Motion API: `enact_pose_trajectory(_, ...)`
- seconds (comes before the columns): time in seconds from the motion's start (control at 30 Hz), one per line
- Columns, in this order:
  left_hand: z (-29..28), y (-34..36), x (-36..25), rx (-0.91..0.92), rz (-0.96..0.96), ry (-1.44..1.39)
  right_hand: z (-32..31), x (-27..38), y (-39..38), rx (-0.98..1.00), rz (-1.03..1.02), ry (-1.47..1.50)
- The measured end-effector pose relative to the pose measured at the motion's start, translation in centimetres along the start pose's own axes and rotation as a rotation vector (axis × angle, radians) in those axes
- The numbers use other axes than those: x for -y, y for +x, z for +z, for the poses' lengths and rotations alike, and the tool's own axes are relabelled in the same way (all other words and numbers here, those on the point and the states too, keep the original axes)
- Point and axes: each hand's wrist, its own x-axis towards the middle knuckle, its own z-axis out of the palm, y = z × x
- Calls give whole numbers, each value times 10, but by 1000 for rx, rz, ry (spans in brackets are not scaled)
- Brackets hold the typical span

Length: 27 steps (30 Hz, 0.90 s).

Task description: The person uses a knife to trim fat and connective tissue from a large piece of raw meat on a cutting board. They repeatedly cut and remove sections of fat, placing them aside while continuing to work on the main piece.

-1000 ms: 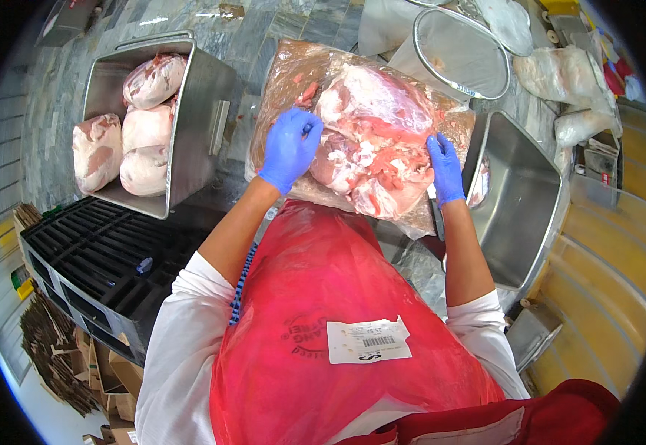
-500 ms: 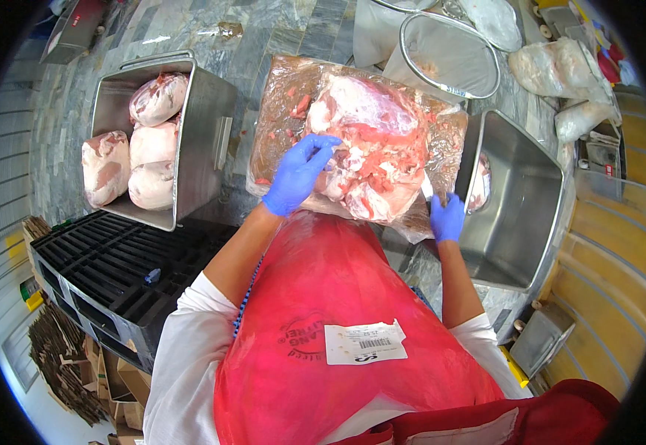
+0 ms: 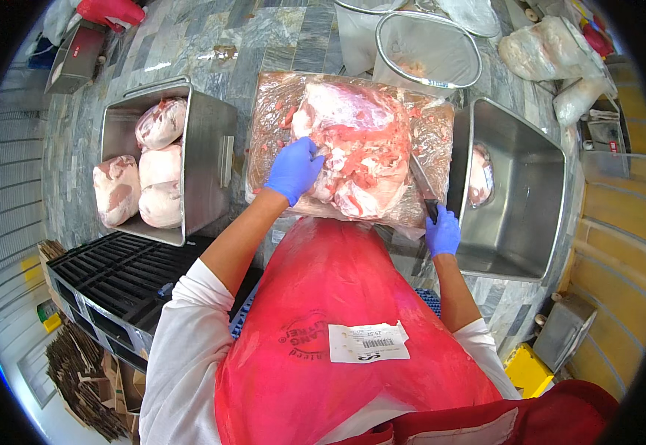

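A large cut of raw meat (image 3: 360, 148), pink with white fat, lies on a plastic-wrapped block (image 3: 269, 104) in front of me. My left hand (image 3: 293, 170), in a blue glove, has its fingers bent and closed on the left edge of the meat. In my gloved right hand (image 3: 442, 231), at the block's near right corner, is the dark handle of a knife (image 3: 421, 182). Its blade points away from me and lies along the right side of the meat. Small red scraps (image 3: 289, 117) stick to the wrap.
To the left stands a metal tub (image 3: 208, 133) with several pieces of meat (image 3: 161, 189). Another metal tub (image 3: 523, 178) on the right holds one piece (image 3: 480, 178). Beyond the block are hoop-rimmed clear bags (image 3: 430, 52). A black pallet (image 3: 115, 274) sits at the near left.
My left fingers have closed in on the meat's edge. The knife, hardly visible before, now shows with its blade beside the meat. The whole view has shifted a little.
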Motion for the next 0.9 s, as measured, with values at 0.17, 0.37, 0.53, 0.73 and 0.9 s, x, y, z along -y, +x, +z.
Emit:
enact_pose_trajectory(0.17, 9, 26, 15, 108, 92, 139, -31, 5, -20, -22, 60, 193)
enact_pose_trajectory(0.37, -2, 35, 19, 371, -31, -244, -99, 24, -60, -81, 188, 429)
enact_pose_trajectory(0.53, 18, 17, 25, 249, -186, -647, -166, 49, -82, 30, -62, 541)
enact_pose_trajectory(0.73, 49, 3, 35, -20, -120, -817, -237, 115, -57, 133, -413, 11)
enact_pose_trajectory(0.9, 56, 1, 36, -91, -75, -853, -256, 155, -15, 107, -693, -303)
